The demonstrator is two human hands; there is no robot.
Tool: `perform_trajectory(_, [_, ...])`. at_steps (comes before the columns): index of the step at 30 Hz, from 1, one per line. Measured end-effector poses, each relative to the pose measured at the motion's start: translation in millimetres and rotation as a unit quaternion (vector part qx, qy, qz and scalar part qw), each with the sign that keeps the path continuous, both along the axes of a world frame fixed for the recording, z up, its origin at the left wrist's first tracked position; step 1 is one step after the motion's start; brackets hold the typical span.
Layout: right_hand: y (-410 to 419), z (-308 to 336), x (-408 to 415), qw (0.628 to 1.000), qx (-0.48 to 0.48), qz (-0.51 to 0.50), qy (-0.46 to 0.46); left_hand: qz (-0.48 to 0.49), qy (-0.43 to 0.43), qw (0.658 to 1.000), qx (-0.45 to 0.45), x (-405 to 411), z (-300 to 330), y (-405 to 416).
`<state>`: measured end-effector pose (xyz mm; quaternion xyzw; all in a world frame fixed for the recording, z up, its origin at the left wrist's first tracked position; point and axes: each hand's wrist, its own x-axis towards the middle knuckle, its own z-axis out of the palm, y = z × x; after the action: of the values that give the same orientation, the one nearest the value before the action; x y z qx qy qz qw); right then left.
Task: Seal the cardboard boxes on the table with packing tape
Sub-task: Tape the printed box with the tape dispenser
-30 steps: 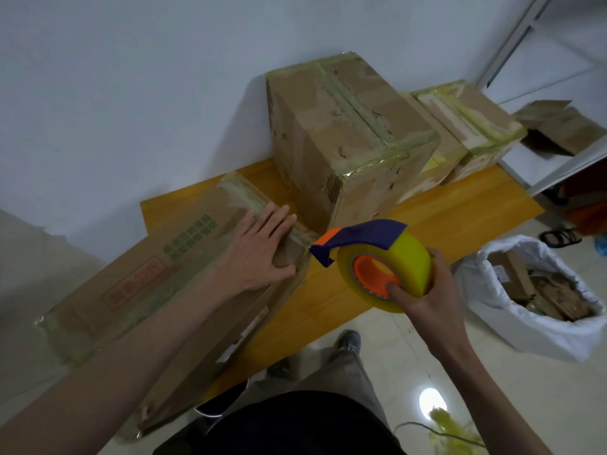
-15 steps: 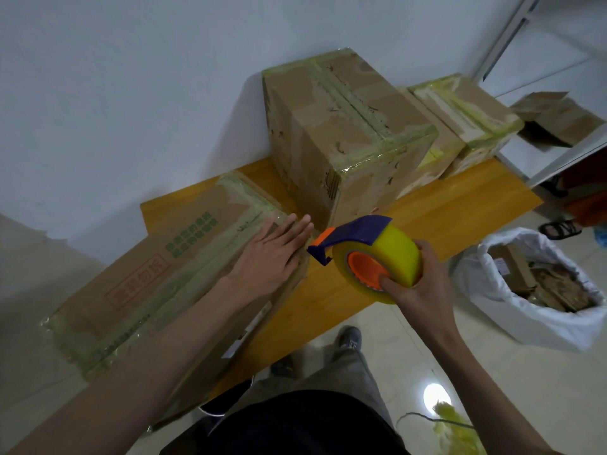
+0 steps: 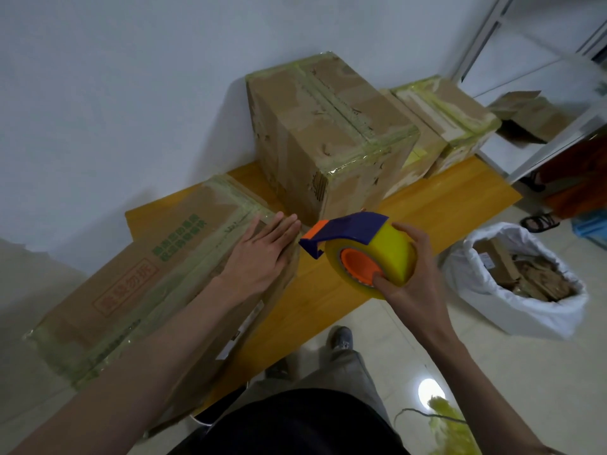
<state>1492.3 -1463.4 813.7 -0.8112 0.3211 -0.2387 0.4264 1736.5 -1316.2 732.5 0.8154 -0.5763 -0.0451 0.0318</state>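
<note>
On long box [image 3: 138,274] | left hand [image 3: 259,254] slid to end | tape dispenser [image 3: 364,251] nearer

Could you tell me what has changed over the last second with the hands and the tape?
The left hand slid along the top of the long box toward its far end, fingers now reaching the corner. The right hand brought the tape dispenser closer to that same end. The grip on the dispenser is unchanged, the left hand stays flat, and the other boxes have not moved.
</note>
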Motion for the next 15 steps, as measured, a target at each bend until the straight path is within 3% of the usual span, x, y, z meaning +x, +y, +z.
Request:
perform_trajectory(5, [-4.6,0.9,-7.0,0.999,-0.016,0.027,0.005,-0.008,0.003,1.0,-0.004,1.6,-0.4,-0.7])
perform_trajectory(8, [-7.3,-0.3,-4.2,0.994,-0.091,0.063,0.014,-0.011,-0.002,1.0,-0.013,1.5,-0.9,1.4])
perform_trajectory(12, [-6.6,7.5,6.6,0.973,-0.189,0.095,0.093,-0.01,0.003,1.0,-0.028,2.7,-4.9,3.3])
perform_trajectory(15, [-3.7,14.8,14.4,0.963,-0.212,0.11,0.122,-0.007,0.023,0.999,-0.045,1.6,-4.9,3.0])
